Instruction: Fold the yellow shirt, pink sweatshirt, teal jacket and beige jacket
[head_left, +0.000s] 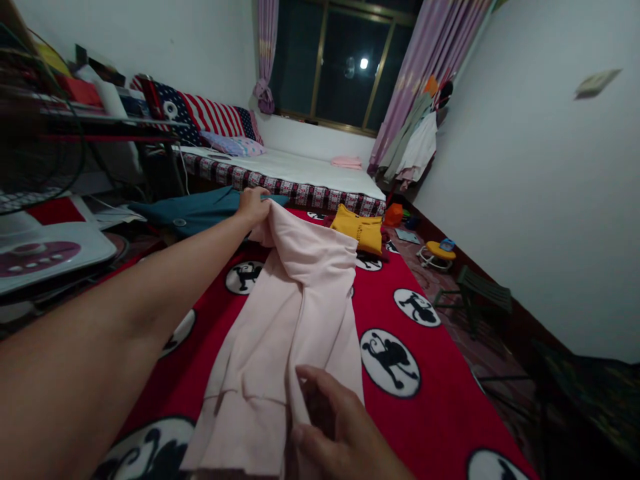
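A pale pink garment (320,267) lies lengthwise over the red blanket, with creases and a long fold down its middle. I cannot tell its exact kind. At its far left corner, my left hand (255,205) is closed on the cloth, arm stretched out. My right hand (345,423) is by the near part of the garment, its thumb and forefinger curved and apart beside the long fold. The fingertips touch or nearly touch the cloth. The hand's other fingers are partly hidden.
The red blanket (440,387) bears black-and-white monkey circles. Beyond the garment lie a folded yellow garment (357,228) and teal cloth (200,212). A bed (295,167) stands under the window. On the right floor are a yellow stool (440,251) and a dark folding stool (483,290).
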The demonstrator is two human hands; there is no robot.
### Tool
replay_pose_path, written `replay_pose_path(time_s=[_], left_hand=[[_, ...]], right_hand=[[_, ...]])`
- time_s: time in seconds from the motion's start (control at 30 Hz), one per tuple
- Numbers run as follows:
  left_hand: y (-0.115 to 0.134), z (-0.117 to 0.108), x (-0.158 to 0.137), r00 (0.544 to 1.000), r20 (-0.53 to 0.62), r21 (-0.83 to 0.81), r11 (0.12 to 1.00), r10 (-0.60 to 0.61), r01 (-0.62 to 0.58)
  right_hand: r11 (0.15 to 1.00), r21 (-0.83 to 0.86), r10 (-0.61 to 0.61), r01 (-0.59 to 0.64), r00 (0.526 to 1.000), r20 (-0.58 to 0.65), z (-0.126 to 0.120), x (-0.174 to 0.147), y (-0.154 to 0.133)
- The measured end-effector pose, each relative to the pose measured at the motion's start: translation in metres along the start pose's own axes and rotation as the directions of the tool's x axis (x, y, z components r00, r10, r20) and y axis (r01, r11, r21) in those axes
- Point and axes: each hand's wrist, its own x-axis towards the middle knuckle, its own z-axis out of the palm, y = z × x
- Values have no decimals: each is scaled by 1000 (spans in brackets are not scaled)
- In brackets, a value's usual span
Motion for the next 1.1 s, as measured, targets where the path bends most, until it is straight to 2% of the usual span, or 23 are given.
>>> replay_pose_path(time_s=[0.07,0.1,0.2,0.27,0.33,0.43,0.57,0.67,0.83,0.97,1.1], left_hand=[[7,1,-18,1000,-9,16,1000,26,-26],[11,3,-30,998,25,28,998,56,-57],[21,7,-73,965,227,68,986,136,-155],[22,11,-100,933,343,109,983,104,-150],[21,14,-118,913,407,141,986,22,-86],[18,22,-126,883,463,113,993,-84,35],[24,40,-119,838,521,-41,976,-164,216],[34,55,-115,843,497,-59,961,-205,268],[49,72,-117,903,358,-52,961,-237,272],[58,73,-110,954,249,-118,973,-164,198],[62,63,-84,989,123,-200,974,-82,106]], right_hand=[[996,-34,-81,83,996,36,-4,-4,3],[984,-73,-157,160,986,52,-8,-7,2],[894,-274,-350,355,934,69,-28,-20,-7],[836,-419,-353,355,932,85,-43,-32,-13],[776,-543,-298,321,945,133,-55,-42,-15],[667,-674,-263,319,946,187,-62,-54,-9],[547,-757,-384,358,910,153,-54,-58,2],[525,-761,-452,380,883,128,-44,-55,8],[518,-766,-468,381,876,119,-36,-51,15],[431,-793,-559,429,818,138,-36,-48,18],[482,-751,-622,451,780,70,-30,-44,15]])
